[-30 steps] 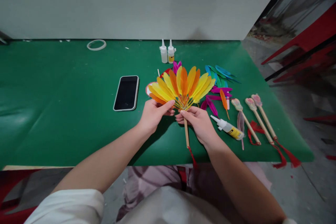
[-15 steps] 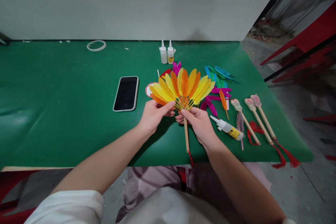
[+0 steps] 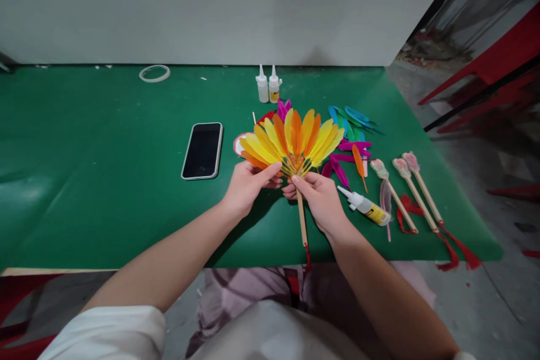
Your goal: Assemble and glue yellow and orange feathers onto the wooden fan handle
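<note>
A feather fan of yellow and orange feathers is held up over the table, spread towards the far side. Its wooden handle points back at me and ends in a red tassel. My left hand pinches the lower left feathers near their quills, thumb on top. With thumb and fingers my right hand grips the fan's base, where the handle meets the quills. The fingers beneath the fan are partly hidden. Just right of that hand lies a glue bottle with a yellow label.
A phone lies left of the fan on the green table. Two small bottles and a tape ring are at the back. Loose blue feathers, magenta feathers and several wooden handles with red tassels lie right.
The fan has turned very slightly, its handle's lower end shifting a little to the right. Both hands keep their hold in nearly the same place.
</note>
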Available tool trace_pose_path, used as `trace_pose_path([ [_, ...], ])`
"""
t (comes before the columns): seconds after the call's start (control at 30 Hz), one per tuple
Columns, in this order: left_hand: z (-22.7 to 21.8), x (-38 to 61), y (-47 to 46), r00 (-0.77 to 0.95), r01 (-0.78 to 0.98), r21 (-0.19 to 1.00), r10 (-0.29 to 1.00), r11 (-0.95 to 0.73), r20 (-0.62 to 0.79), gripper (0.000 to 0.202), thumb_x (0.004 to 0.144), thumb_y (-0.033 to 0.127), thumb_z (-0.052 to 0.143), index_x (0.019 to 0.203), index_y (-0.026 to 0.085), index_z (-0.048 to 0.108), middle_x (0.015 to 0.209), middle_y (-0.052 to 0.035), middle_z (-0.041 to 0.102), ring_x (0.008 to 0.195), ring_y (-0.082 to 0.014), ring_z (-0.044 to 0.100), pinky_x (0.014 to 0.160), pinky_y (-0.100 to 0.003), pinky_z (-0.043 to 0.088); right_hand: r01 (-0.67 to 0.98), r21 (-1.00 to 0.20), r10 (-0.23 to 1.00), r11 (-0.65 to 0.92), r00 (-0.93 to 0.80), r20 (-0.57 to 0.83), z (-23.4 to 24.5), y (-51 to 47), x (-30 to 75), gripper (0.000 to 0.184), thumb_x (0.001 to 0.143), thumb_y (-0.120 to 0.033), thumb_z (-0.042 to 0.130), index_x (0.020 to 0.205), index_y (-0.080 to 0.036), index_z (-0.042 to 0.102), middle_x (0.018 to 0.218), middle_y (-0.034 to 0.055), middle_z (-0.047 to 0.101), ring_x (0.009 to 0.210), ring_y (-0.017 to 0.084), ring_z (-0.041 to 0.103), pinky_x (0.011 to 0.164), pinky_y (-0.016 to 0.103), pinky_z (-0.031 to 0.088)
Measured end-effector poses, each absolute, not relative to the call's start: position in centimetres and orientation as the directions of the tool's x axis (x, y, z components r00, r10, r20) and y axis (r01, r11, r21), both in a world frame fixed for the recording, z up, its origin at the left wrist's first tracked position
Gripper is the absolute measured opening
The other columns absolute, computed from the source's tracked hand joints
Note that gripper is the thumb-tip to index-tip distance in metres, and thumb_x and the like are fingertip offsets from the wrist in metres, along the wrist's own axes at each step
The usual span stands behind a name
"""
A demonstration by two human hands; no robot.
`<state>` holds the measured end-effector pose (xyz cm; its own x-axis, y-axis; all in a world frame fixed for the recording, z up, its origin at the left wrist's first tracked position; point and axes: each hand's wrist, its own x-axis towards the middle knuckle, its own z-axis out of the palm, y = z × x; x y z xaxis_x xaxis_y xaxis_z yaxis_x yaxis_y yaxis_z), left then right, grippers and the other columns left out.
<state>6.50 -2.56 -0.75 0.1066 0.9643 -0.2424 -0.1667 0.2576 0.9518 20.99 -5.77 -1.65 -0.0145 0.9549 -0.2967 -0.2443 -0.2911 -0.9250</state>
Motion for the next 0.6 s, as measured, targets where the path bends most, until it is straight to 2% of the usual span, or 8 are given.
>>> trace_pose_path([
  [0.17, -0.63, 6.75, -2.81, 0.344, -0.147, 0.924, 0.894, 0.354, -0.288, 0.038, 0.070, 0.041, 0.068, 0.094, 0.013, 0.063, 0.089, -0.0082, 0.069, 0.078, -0.0162, 0.065, 0.067, -0.029, 0.055, -0.230, -0.958, 0.980, -0.172, 0.061, -0.191, -1.91, -5.57, 21.13, 0.024, 0.071, -0.041, 0.065, 0.074, -0.017, 0.064, 0.069, 0.0009, 0.067, 0.065, 0.014, 0.062, 0.067, 0.029, 0.050],
  [0.27, -0.79, 7.17, -3.07, 0.462, -0.110, 0.899, 0.823, 0.423, -0.331, 0.046, 0.066, 0.031, 0.072, 0.106, 0.015, 0.057, 0.085, -0.0056, 0.070, 0.079, -0.0151, 0.066, 0.073, -0.029, 0.054, -0.031, -0.997, 0.991, -0.066, 0.117, -0.069, -1.84, -5.35, 21.29, 0.023, 0.073, -0.040, 0.063, 0.069, -0.018, 0.064, 0.068, -0.0002, 0.063, 0.067, 0.014, 0.057, 0.065, 0.026, 0.046],
  [0.33, -0.83, 7.40, -3.20, 0.473, -0.096, 0.896, 0.812, 0.433, -0.341, 0.046, 0.063, 0.026, 0.074, 0.104, 0.014, 0.057, 0.077, -0.0034, 0.070, 0.076, -0.0150, 0.067, 0.074, -0.028, 0.054, 0.126, -0.992, 0.993, -0.002, 0.119, 0.013, -1.75, -5.19, 21.32, 0.024, 0.073, -0.040, 0.062, 0.062, -0.019, 0.062, 0.067, -0.0002, 0.060, 0.070, 0.014, 0.055, 0.065, 0.026, 0.044],
  [0.4, -0.74, 7.45, -3.24, 0.455, -0.081, 0.900, 0.819, 0.429, -0.350, 0.042, 0.064, 0.026, 0.074, 0.100, 0.013, 0.059, 0.073, -0.0027, 0.070, 0.074, -0.0157, 0.068, 0.072, -0.027, 0.054, 0.198, -0.980, 0.994, 0.025, 0.098, 0.045, -1.71, -5.04, 21.25, 0.025, 0.073, -0.040, 0.062, 0.059, -0.019, 0.061, 0.067, 0.0000, 0.058, 0.071, 0.015, 0.054, 0.067, 0.026, 0.043],
  [0.47, -0.59, 7.32, -3.18, 0.431, -0.075, 0.909, 0.835, 0.411, -0.342, 0.041, 0.065, 0.027, 0.073, 0.101, 0.014, 0.061, 0.074, -0.0030, 0.071, 0.072, -0.0159, 0.068, 0.070, -0.025, 0.054, 0.152, -0.988, 0.998, -0.012, 0.060, -0.003, -1.72, -4.94, 21.18, 0.023, 0.073, -0.040, 0.061, 0.064, -0.020, 0.063, 0.069, -0.0001, 0.058, 0.070, 0.014, 0.055, 0.065, 0.026, 0.044],
  [0.53, -0.45, 7.11, -3.08, 0.410, -0.079, 0.923, 0.857, 0.376, -0.314, 0.040, 0.066, 0.029, 0.072, 0.102, 0.015, 0.062, 0.078, -0.0042, 0.072, 0.074, -0.0161, 0.068, 0.069, -0.024, 0.054, 0.050, -0.996, 0.997, -0.075, 0.011, -0.075, -1.65, -4.92, 21.32, 0.020, 0.074, -0.039, 0.060, 0.077, -0.020, 0.065, 0.074, -0.0003, 0.062, 0.069, 0.013, 0.057, 0.063, 0.025, 0.046],
  [0.6, -0.35, 6.94, -2.98, 0.383, -0.080, 0.934, 0.876, 0.349, -0.294, 0.038, 0.067, 0.032, 0.071, 0.100, 0.014, 0.064, 0.082, -0.0064, 0.072, 0.077, -0.0171, 0.068, 0.069, -0.024, 0.054, 0.003, -0.992, 0.992, -0.125, -0.014, -0.125, -1.35, -5.01, 21.92, 0.025, 0.074, -0.039, 0.060, 0.090, -0.022, 0.066, 0.077, -0.0004, 0.065, 0.068, 0.013, 0.058, 0.060, 0.024, 0.047],
])
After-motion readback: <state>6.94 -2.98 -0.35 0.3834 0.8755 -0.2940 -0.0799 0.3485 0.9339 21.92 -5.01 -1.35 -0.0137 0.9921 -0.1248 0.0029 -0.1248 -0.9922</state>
